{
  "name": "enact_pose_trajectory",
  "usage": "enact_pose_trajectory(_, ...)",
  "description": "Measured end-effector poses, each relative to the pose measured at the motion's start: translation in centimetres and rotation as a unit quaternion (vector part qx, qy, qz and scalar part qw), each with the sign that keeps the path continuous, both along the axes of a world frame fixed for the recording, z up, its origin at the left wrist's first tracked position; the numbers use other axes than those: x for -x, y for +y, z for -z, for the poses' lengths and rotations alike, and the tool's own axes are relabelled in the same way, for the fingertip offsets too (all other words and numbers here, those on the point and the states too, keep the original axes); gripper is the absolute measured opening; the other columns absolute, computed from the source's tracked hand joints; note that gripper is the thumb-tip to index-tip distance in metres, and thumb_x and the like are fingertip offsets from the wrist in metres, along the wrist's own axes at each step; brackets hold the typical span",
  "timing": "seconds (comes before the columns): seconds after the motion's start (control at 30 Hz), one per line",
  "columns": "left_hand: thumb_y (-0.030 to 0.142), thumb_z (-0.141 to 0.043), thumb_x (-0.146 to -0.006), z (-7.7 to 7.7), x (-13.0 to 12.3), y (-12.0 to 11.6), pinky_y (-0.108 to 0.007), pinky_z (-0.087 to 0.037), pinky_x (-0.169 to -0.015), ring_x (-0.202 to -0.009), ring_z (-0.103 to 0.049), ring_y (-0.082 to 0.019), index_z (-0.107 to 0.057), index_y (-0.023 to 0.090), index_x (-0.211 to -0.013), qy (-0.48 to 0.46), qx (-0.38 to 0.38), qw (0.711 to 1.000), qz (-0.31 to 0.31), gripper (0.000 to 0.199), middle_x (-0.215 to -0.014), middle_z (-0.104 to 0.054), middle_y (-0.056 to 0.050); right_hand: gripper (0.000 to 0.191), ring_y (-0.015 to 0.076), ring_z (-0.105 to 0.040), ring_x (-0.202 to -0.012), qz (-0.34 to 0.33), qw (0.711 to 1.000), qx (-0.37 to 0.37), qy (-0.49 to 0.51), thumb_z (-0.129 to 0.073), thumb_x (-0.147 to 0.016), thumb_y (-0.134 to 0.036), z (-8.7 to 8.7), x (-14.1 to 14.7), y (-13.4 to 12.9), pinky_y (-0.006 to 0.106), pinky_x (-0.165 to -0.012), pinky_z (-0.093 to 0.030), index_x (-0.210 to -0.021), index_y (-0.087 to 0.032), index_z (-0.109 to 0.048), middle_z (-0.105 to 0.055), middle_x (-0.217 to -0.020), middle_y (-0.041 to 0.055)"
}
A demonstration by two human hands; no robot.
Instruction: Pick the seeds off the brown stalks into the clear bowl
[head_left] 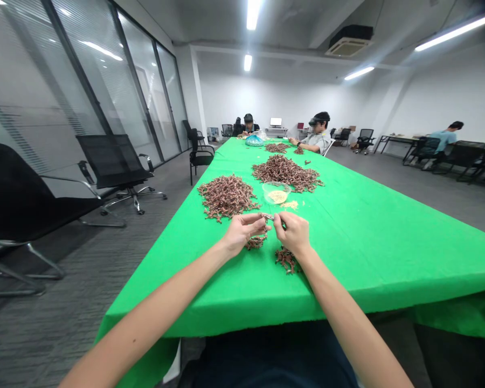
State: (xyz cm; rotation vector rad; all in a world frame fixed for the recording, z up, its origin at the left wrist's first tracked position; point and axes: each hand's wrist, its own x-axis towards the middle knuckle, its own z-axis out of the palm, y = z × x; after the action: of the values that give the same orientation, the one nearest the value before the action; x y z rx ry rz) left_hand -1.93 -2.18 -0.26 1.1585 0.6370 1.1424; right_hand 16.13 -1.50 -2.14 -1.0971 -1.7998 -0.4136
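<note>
My left hand (246, 230) pinches a small metallic brown piece (268, 216) between thumb and fingers, above the green cloth. Touching the other end of that piece, my right hand (292, 230) is closed in a pinch. Under my left hand lies a small pile of brown pieces (256, 242); another small pile (286, 260) lies below my right hand. Just beyond my hands stands a clear bowl (276, 193) with pale yellow bits in it, and some bits (290, 205) are spilled beside it.
Large piles of brown pieces lie at the left (227, 196) and behind the bowl (286, 173) on the green-covered table (367, 231). Farther back are a blue bag (254, 140), smaller piles and people seated at the table. Black chairs (111, 161) stand left.
</note>
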Motion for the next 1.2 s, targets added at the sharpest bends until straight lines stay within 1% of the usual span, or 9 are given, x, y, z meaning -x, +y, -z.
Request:
enact_pose_trajectory(0.2,0.035,-0.087,-0.065,0.02,-0.07,-0.03,-0.026,-0.056,-0.076,-0.081,-0.073,-0.019,-0.075,0.012,-0.100,-0.002,0.006,1.000,-0.006,0.044,-0.100,-0.075,-0.011,0.037,0.0123,-0.051,-0.056,-0.005,1.000,-0.001,0.004,-0.044,-0.098,-0.032,-0.19,0.05,-0.03,0.027,-0.058,-0.031,-0.067,-0.020,-0.058,-0.061,-0.062,0.0019)
enact_pose_trajectory(0.47,0.034,-0.086,-0.066,0.11,-0.08,0.00,-0.026,-0.056,-0.076,-0.084,-0.073,-0.019,-0.074,0.012,-0.103,-0.007,0.007,1.000,-0.004,0.045,-0.104,-0.075,-0.012,0.034,0.0128,-0.053,-0.058,-0.016,1.000,0.010,0.006,-0.044,-0.098,-0.030,-0.12,0.00,-0.04,0.026,-0.059,-0.033,-0.070,-0.020,-0.059,-0.062,-0.064,0.0022)
enact_pose_trajectory(0.73,0.034,-0.087,-0.064,-0.03,-0.08,-0.07,-0.027,-0.056,-0.077,-0.083,-0.073,-0.019,-0.074,0.012,-0.101,-0.011,0.015,1.000,-0.006,0.045,-0.101,-0.075,-0.011,0.036,0.0123,-0.052,-0.058,-0.025,1.000,0.012,-0.002,-0.042,-0.099,-0.030,-0.23,-0.08,-0.08,0.026,-0.059,-0.032,-0.068,-0.020,-0.057,-0.060,-0.063,0.0017)
enact_pose_trajectory(0.87,0.035,-0.086,-0.066,0.05,-0.06,-0.07,-0.027,-0.056,-0.077,-0.083,-0.073,-0.019,-0.074,0.012,-0.103,-0.005,0.004,1.000,-0.001,0.045,-0.104,-0.075,-0.013,0.038,0.0119,-0.050,-0.056,-0.026,1.000,0.015,0.002,-0.041,-0.099,-0.031,-0.22,-0.01,-0.12,0.026,-0.058,-0.031,-0.065,-0.020,-0.054,-0.058,-0.060,0.0011)
enact_pose_trajectory(1.03,0.035,-0.086,-0.066,0.11,-0.11,-0.13,-0.028,-0.056,-0.078,-0.084,-0.073,-0.020,-0.075,0.013,-0.104,-0.002,-0.009,1.000,-0.010,0.045,-0.105,-0.075,-0.013,0.041,0.0113,-0.045,-0.050,-0.021,1.000,0.014,0.004,-0.041,-0.099,-0.032,-0.16,0.13,-0.14,0.027,-0.055,-0.027,-0.060,-0.020,-0.049,-0.054,-0.055,0.0001)
enact_pose_trajectory(1.2,0.035,-0.087,-0.064,0.08,-0.15,-0.17,-0.034,-0.057,-0.081,-0.086,-0.074,-0.024,-0.075,0.012,-0.104,0.015,-0.034,0.999,-0.031,0.048,-0.104,-0.075,-0.014,0.042,0.0110,-0.043,-0.049,-0.017,1.000,0.012,0.009,-0.041,-0.098,-0.031,-0.13,0.25,-0.18,0.028,-0.054,-0.026,-0.058,-0.020,-0.048,-0.052,-0.053,-0.0005)
